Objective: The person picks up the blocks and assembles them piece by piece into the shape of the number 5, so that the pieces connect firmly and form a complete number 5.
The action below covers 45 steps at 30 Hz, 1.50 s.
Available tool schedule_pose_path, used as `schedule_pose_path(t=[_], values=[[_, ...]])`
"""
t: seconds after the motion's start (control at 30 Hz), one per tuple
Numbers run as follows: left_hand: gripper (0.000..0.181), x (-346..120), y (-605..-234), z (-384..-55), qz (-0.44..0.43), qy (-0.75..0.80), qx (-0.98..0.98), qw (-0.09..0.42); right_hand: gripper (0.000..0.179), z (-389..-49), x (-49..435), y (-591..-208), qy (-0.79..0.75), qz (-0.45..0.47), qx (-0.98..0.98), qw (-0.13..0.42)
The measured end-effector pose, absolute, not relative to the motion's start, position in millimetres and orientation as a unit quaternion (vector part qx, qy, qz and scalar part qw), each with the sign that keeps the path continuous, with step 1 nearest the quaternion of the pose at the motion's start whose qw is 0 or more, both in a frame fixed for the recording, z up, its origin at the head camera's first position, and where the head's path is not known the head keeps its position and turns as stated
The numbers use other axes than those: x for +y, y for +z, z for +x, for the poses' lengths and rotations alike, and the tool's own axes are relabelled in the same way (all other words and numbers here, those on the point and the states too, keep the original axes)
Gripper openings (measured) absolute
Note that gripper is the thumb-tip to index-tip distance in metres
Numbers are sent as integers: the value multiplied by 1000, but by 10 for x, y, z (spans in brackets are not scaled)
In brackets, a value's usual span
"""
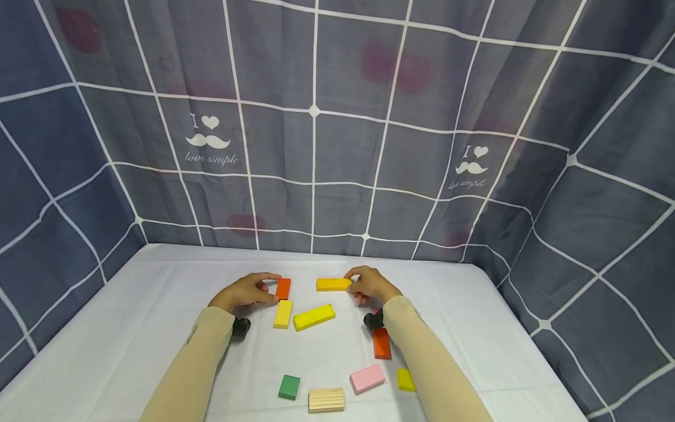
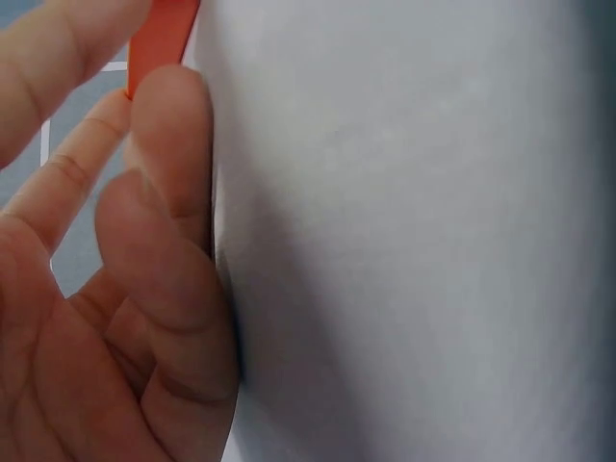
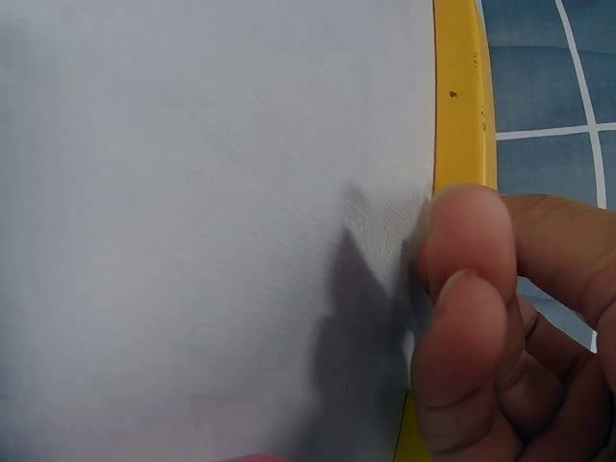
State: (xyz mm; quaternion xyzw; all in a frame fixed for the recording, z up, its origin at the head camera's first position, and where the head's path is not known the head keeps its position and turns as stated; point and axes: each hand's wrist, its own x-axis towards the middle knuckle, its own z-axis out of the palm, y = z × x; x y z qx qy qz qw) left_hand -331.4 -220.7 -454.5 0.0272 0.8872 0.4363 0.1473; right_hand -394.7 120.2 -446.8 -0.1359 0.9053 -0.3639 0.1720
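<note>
Near the back of the white table, my left hand (image 1: 246,291) pinches a small orange block (image 1: 283,288) between thumb and forefinger. In the left wrist view part of that orange block (image 2: 159,43) shows at the top, beyond the fingers. My right hand (image 1: 371,283) grips the right end of a long amber-yellow block (image 1: 332,284), which lies sideways. The right wrist view shows this amber-yellow block (image 3: 464,106) running up from the fingertips. Just in front of the orange block lies a short yellow block (image 1: 283,314), and a long bright yellow block (image 1: 314,317) sits slanted beside it.
Nearer the front lie a green block (image 1: 289,387), a ridged wooden block (image 1: 326,400) and a pink block (image 1: 367,378). A red-orange block (image 1: 382,343) and a yellow block (image 1: 406,380) lie beside the right sleeve, partly covered. A grey checked curtain (image 1: 279,146) surrounds the table (image 1: 174,275).
</note>
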Motion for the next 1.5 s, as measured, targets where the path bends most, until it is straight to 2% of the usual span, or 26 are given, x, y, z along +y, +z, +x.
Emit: schedule_pose_path(t=[0.5, 0.93, 1.5], values=[[65, -2118, -4554, -3370, 1, 429, 893, 139, 33, -3931, 1209, -4506, -367, -142, 904, 166], [65, -1910, -4492, -3410, 25, 392, 912, 120, 29, -3918, 1201, -4511, -378, -137, 900, 167], [63, -1700, -4509, -3444, 37, 385, 914, 121, 27, -3928, 1189, -4504, -371, -140, 902, 168]])
